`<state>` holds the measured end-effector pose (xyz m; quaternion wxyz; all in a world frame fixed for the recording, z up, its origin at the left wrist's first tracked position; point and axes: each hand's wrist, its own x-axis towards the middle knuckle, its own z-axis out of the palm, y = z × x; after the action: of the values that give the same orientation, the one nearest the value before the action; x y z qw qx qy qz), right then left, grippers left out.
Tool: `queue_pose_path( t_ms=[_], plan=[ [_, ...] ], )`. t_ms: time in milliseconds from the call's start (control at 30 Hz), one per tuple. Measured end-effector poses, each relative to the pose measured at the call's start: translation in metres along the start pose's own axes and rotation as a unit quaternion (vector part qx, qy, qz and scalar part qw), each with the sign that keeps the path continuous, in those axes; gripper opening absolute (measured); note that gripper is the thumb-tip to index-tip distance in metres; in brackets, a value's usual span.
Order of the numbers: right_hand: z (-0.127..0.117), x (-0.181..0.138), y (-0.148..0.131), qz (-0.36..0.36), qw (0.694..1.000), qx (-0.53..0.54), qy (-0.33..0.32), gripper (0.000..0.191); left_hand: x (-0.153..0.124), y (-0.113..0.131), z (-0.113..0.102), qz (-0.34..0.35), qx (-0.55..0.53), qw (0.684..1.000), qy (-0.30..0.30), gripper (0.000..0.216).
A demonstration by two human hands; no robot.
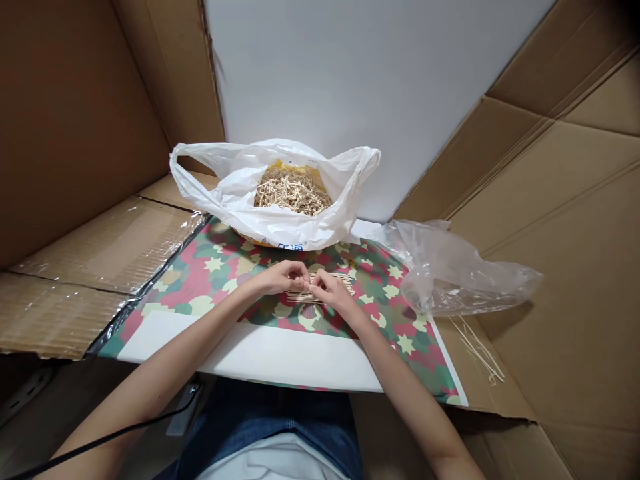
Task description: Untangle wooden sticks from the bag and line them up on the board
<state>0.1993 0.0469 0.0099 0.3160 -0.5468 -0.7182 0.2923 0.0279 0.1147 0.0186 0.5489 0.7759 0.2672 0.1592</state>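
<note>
Over the middle of the patterned cloth, my left hand point(289, 277) and my right hand point(330, 289) meet with their fingertips pinched close together. Whatever lies between the fingertips is too small to make out. Beneath them, a row of thin pale dried stalks point(305, 295) lies side by side on the cloth, partly covered by my fingers. Behind my hands stands a white plastic bag point(225, 193) with its mouth spread wide. Inside it is a heap of short, tangled, pale dried stalks point(293, 190).
A clear plastic bag point(450, 280) lies crumpled to the right, against the cardboard wall point(565, 267). A few long pale strands point(477, 350) rest on the cardboard beside the red and green cloth point(425, 360). A white strip point(300, 353) runs along the front edge.
</note>
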Motion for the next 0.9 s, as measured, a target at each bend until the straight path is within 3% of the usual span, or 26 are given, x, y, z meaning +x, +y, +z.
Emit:
queue_pose_path(
  t_ms=[233, 400, 567, 733, 900],
  plan=[
    [-0.004, 0.000, -0.005, 0.052, 0.990, 0.130, 0.030, 0.018, 0.002, 0.004, 0.009, 0.041, 0.021, 0.994, 0.098, 0.025],
    [-0.004, 0.002, -0.002, 0.063, 0.971, 0.223, 0.050, 0.015, 0.002, 0.004, 0.013, 0.027, -0.028, 0.995, 0.094, 0.030],
    [-0.005, 0.005, 0.003, 0.072, 0.980, 0.179, 0.047, 0.015, 0.003, 0.002, 0.013, 0.003, -0.050, 0.994, 0.099, 0.028],
    [-0.005, 0.004, 0.001, 0.066, 0.975, 0.206, 0.046, 0.012, 0.004, 0.003, 0.013, 0.011, -0.022, 0.990, 0.137, 0.023],
    [-0.003, 0.001, 0.001, 0.054, 0.983, 0.157, 0.083, 0.013, -0.004, 0.012, 0.012, 0.077, 0.066, 0.958, 0.269, 0.016]
  ],
)
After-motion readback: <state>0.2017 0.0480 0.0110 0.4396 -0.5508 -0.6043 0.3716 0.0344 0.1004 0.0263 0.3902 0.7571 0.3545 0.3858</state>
